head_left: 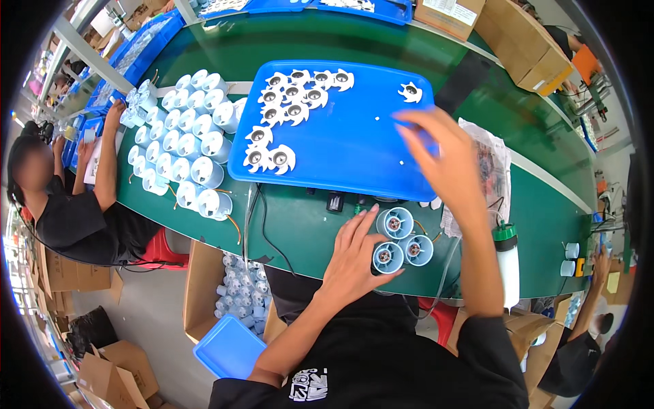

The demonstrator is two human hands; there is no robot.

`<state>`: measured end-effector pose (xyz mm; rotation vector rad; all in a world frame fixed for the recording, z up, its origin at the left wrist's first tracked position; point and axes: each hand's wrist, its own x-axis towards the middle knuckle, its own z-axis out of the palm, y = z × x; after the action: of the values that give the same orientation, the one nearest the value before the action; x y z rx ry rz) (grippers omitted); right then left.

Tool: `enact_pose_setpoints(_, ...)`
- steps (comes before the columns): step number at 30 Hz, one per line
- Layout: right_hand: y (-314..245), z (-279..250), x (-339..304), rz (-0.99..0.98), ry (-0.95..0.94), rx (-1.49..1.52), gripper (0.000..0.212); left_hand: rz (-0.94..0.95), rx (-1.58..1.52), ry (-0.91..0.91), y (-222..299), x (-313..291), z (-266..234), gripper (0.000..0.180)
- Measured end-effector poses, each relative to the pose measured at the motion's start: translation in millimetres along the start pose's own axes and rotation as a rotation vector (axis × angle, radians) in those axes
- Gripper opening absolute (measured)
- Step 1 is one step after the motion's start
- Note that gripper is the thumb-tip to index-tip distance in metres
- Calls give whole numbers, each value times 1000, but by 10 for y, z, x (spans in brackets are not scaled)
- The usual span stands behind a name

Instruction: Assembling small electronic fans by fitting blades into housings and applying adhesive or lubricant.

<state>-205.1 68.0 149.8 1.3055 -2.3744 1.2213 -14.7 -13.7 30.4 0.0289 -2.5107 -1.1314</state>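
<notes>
My left hand curves around the left side of a group of light-blue round fan housings, gripping the lower left housing. An upper housing and a right housing stand against it, each showing a small motor inside. My right hand is over the right end of the blue tray, slightly blurred, thumb and fingers apart and nothing visible between them. Just beyond its fingertips lies a single white fan impeller. Several more white impellers with dark hubs lie at the tray's left side.
Rows of light-blue housings stand left of the tray. A white bottle with green cap and a crumpled plastic sheet are at right. Cables hang over the green table's front edge. A co-worker sits at left.
</notes>
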Motion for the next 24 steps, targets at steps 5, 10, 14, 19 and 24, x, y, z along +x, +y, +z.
enact_pose_setpoints(5, 702, 610, 859, -535, -248, -582, 21, -26, -63, -55, 41, 21, 11, 55)
enact_pose_setpoints(10, 917, 775, 1061, -665, -295, -755, 21, 34, -118, -19, 25, -68, -46, 57)
enact_pose_setpoints(14, 954, 732, 1056, -786, -312, -842, 15, 3, -275, -1, -21, -101, -79, 58)
enact_pose_setpoints(19, 747, 410, 805, -1060, -207, -799, 7, -79, -548, 148, -111, -154, -46, 61)
enact_pose_setpoints(24, 407, 73, 380, -994, -149, -487, 13, -85, -795, 353, -204, -181, 64, 62)
